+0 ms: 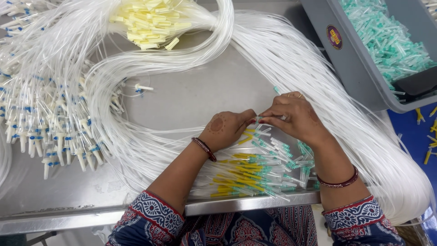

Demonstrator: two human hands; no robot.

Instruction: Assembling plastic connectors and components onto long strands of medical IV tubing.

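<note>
My left hand (227,128) and my right hand (293,116) meet at the fingertips over a steel table (191,91). Between them they pinch a small teal-capped needle piece (276,90) and the end of a thin clear tube. Just below my hands lies a pile of needle parts with teal caps and yellow sleeves (250,175), near the table's front edge. A thick bundle of clear tubing (318,82) sweeps from the top of the view around to the right of my right hand.
A grey bin of teal-capped parts (387,41) stands at the back right. Yellow caps (150,20) bunch at the top. Tubes ending in white and blue connectors (45,132) cover the left. Loose yellow pieces lie on a blue surface (428,136) at far right.
</note>
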